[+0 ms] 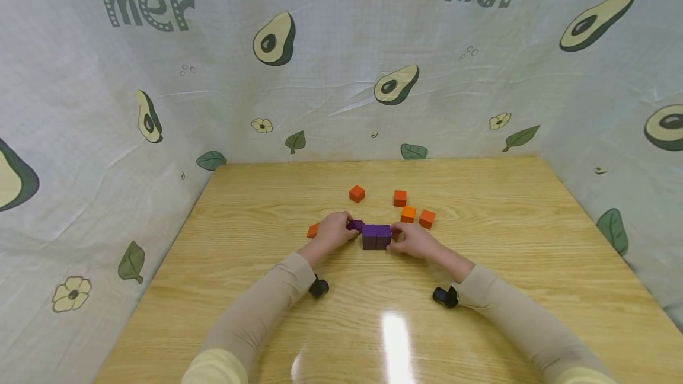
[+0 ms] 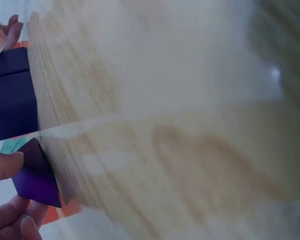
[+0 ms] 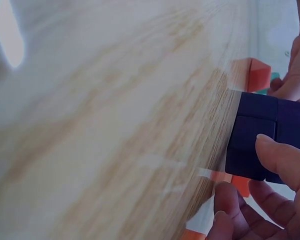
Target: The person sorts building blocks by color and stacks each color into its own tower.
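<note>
Several dark purple cubes (image 1: 376, 237) stand pressed together as a block on the wooden table. My right hand (image 1: 416, 240) grips the block's right side; the right wrist view shows the thumb across the near face of the cubes (image 3: 257, 135) and the other fingers behind. Just left of the block, my left hand (image 1: 333, 231) pinches a single purple cube (image 1: 356, 227) between thumb and fingers. In the left wrist view that cube (image 2: 37, 175) looks tilted and turned, with a narrow gap to the block (image 2: 14, 100).
Behind the hands lie loose orange-red cubes: one at the back (image 1: 357, 194), another (image 1: 400, 198) to its right, and two beside the right hand, a brighter orange cube (image 1: 408, 214) and a red-orange cube (image 1: 427, 218). An orange piece (image 1: 313, 230) shows partly behind the left hand. Patterned cloth (image 1: 331, 117) surrounds the table.
</note>
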A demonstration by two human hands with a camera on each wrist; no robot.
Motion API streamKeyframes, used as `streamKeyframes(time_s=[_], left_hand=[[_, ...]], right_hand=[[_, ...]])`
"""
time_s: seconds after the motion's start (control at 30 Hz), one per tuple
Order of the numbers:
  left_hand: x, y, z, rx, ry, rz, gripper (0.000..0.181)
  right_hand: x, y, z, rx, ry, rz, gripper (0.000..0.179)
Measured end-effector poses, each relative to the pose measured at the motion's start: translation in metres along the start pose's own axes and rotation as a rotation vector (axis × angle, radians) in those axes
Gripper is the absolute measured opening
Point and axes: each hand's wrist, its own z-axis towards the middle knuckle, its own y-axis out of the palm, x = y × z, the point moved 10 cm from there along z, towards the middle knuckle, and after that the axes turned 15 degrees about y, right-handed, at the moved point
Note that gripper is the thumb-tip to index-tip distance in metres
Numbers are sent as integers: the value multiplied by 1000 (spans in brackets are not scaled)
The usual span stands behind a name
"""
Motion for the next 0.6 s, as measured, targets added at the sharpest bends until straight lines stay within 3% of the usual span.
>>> streamKeyframes(time_s=[0.3, 0.6], left_hand=[[2, -13, 2, 3, 5, -43, 28], [17, -37, 7, -10, 98, -128, 38]], right_hand=[[1, 1, 0, -5, 3, 11, 41], [3, 1, 2, -2, -2, 5, 41]])
